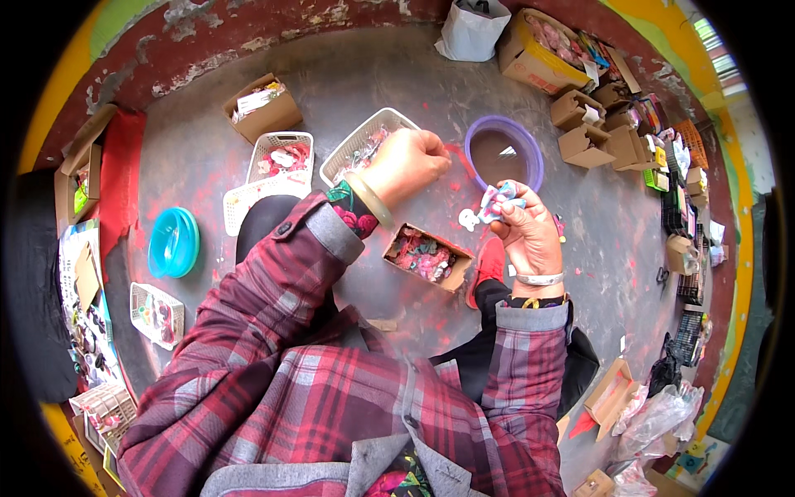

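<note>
My left hand (407, 168), wearing a pale bangle, is closed with its fingertips pinched together. It is over the near right side of a white basket (333, 170) of small clear-wrapped pieces. Whatever may be in those fingertips is too small or hidden to make out. My right hand (534, 236) pinches a small bow-like fabric piece (500, 201) in pastel blue, pink and white. Just left of it shows a small white cut-out shape (469, 219); I cannot tell if it is attached. Below and between my hands, an open cardboard box (454, 282) holds mixed small colourful pieces.
Beyond my right hand stands a purple-rimmed basin (537, 176). Further baskets (281, 136), a cardboard box (277, 116) and teal basins (174, 242) are to the left. Cartons (586, 146) and crates line the right wall. My red shoe (489, 263) is beside the central box.
</note>
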Available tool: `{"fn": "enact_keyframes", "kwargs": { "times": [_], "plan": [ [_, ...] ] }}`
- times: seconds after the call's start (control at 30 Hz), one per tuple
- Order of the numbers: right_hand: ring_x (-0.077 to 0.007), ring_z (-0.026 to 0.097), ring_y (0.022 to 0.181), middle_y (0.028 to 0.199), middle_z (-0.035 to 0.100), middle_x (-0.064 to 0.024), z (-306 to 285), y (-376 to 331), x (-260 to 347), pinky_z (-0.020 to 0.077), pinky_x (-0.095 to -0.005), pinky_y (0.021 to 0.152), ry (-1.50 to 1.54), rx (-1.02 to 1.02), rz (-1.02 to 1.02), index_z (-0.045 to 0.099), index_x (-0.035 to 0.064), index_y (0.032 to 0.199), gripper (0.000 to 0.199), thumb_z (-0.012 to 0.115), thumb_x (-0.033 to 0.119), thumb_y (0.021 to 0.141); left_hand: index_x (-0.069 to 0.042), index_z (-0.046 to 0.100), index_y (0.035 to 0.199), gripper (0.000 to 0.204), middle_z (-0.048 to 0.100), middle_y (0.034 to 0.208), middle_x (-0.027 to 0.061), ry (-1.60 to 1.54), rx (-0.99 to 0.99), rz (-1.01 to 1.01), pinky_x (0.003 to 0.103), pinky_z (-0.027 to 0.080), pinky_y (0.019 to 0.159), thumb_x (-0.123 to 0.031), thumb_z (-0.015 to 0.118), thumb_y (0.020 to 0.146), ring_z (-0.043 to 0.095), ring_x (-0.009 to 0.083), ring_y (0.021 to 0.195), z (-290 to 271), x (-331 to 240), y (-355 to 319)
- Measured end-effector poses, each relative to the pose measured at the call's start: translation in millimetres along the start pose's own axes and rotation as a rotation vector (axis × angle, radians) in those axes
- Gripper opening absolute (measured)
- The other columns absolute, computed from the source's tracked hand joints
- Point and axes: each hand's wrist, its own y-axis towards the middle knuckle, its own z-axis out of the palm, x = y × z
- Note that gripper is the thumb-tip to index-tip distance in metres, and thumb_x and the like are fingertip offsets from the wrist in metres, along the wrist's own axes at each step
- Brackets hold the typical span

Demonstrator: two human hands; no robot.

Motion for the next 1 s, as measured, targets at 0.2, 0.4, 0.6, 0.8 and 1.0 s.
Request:
{"fn": "enact_keyframes", "kwargs": {
  "times": [0.2, 0.4, 0.6, 0.8, 1.0],
  "plan": [
    [-0.0158, 0.062, 0.079, 0.09, 0.061, -0.0085, 3, 3, 2, 0.0535, -0.0267, 0.066, -0.025, -0.066, -0.208, 0.05, 0.0036, 0.1, 0.029, 0.066, 0.001, 0.076, 0.0, 0.063, 0.082, 0.015, 0.06, 0.071, 0.0024, -0.137, 0.126, -0.113, 0.025, 0.045, 0.058, -0.013, 0.063, 0.077, 0.055, 0.0084, 0.065, 11, -6, -1],
    [-0.014, 0.061, 0.08, 0.095, 0.061, -0.0078, 5, -4, 10, 0.0504, -0.0247, 0.065, -0.138, -0.14, -0.264, 0.052, -0.0007, 0.109, 0.032, 0.062, -0.001, 0.078, 0.002, 0.062, 0.08, 0.016, 0.06, 0.071, 0.0027, -0.133, 0.14, -0.063, 0.025, 0.046, 0.059, -0.013, 0.063, 0.077, 0.057, 0.0093, 0.065, 22, -1, 1],
    [-0.0131, 0.061, 0.08, 0.093, 0.061, -0.0071, 10, -4, 4, 0.0498, -0.0233, 0.065, -0.182, -0.167, -0.333, 0.054, 0.0004, 0.1, 0.023, 0.061, -0.003, 0.079, 0.004, 0.062, 0.08, 0.017, 0.061, 0.07, 0.0043, -0.085, 0.169, -0.058, 0.025, 0.047, 0.059, -0.013, 0.063, 0.077, 0.058, 0.0099, 0.065, 31, 6, -1],
    [-0.0087, 0.057, 0.077, 0.09, 0.059, -0.0037, 14, -5, 1, 0.0467, -0.0207, 0.065, -0.404, -0.139, -0.38, 0.056, 0.001, 0.097, 0.021, 0.06, -0.006, 0.078, 0.005, 0.063, 0.081, 0.02, 0.061, 0.067, 0.0059, 0.01, 0.155, 0.014, 0.025, 0.047, 0.059, -0.016, 0.063, 0.078, 0.058, 0.0108, 0.064, 35, 8, -1],
    [-0.0068, 0.055, 0.075, 0.087, 0.058, -0.0012, 17, -4, -5, 0.0447, -0.0196, 0.065, -0.597, -0.172, -0.412, 0.061, -0.001, 0.094, 0.018, 0.059, -0.008, 0.078, 0.004, 0.064, 0.082, 0.021, 0.063, 0.069, 0.0087, 0.053, 0.147, 0.03, 0.027, 0.047, 0.06, -0.016, 0.063, 0.077, 0.058, 0.0124, 0.064, 36, 4, -4]
  ]
}}
